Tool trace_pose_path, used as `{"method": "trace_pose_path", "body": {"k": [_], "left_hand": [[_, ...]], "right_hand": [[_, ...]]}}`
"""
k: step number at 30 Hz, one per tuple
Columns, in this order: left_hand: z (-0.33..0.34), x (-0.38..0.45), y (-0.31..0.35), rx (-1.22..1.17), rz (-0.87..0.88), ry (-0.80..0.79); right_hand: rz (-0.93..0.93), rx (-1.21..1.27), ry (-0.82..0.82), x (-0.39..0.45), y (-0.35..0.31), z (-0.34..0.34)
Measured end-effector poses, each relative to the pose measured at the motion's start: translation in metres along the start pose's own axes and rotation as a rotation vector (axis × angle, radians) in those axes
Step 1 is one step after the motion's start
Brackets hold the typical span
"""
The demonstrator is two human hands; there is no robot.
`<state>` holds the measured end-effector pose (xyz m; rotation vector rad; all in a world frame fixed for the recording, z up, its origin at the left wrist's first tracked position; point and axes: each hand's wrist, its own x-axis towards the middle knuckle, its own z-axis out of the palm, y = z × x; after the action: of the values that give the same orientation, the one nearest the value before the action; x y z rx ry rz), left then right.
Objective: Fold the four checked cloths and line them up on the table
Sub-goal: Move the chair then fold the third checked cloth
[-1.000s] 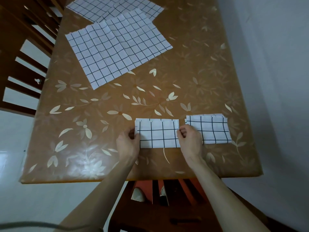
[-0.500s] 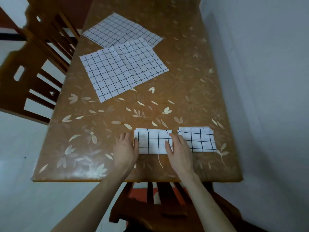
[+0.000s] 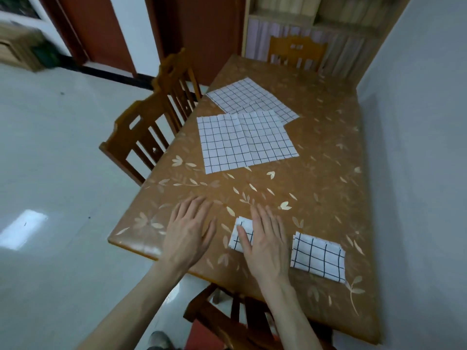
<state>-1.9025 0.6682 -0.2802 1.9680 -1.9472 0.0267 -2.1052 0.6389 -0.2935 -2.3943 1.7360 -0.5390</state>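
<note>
Both bare forearms reach forward, the left hand (image 3: 189,231) and right hand (image 3: 265,239) lying palm-down with fingers straight and slightly spread.

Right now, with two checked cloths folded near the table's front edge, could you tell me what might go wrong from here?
1. The right hand lies flat on the small folded white-and-black checked cloth; lifting off carelessly could drag it out of line with the second folded checked cloth.
2. The near unfolded checked cloth overlaps the far unfolded checked cloth; pulling one may shift the other.

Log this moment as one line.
folded: two cloths near edge | right hand flat on left folded cloth | left hand open | unfolded: two
</note>
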Motion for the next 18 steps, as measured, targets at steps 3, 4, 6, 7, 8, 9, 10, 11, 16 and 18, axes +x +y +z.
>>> {"method": "trace_pose_path", "body": {"k": [3, 4, 6, 7, 8, 9, 10, 11, 16, 18], "left_hand": [[-0.028, 0.001, -0.024, 0.026, -0.054, 0.041], [-0.036, 0.001, -0.034, 0.032, -0.062, 0.05], [-0.05, 0.001, -0.056, 0.045, -0.072, 0.068], [-0.057, 0.002, -0.069, 0.045, -0.077, 0.079], [-0.063, 0.002, -0.081, 0.04, -0.082, 0.089], [-0.069, 0.003, -0.094, 0.034, -0.087, 0.097], [-0.074, 0.003, -0.107, 0.028, -0.095, 0.101], [-0.079, 0.004, -0.121, 0.026, -0.097, 0.102], [-0.11, 0.005, -0.195, -0.01, -0.052, 0.12], [-0.124, 0.006, -0.227, -0.015, -0.015, 0.133]], "right_hand": [[-0.072, 0.011, 0.023, 0.015, -0.029, -0.005], [-0.091, 0.004, 0.024, 0.021, -0.039, -0.006], [-0.111, -0.019, 0.029, 0.034, -0.063, -0.006], [-0.115, -0.022, 0.037, 0.04, -0.076, -0.005], [-0.119, -0.021, 0.049, 0.045, -0.089, -0.004], [-0.123, -0.02, 0.059, 0.05, -0.102, -0.001], [-0.128, -0.023, 0.062, 0.054, -0.115, 0.002], [-0.127, -0.029, 0.06, 0.058, -0.129, 0.005], [-0.114, -0.071, 0.065, 0.073, -0.206, 0.025], [-0.128, -0.079, 0.063, 0.082, -0.24, 0.032]]}}
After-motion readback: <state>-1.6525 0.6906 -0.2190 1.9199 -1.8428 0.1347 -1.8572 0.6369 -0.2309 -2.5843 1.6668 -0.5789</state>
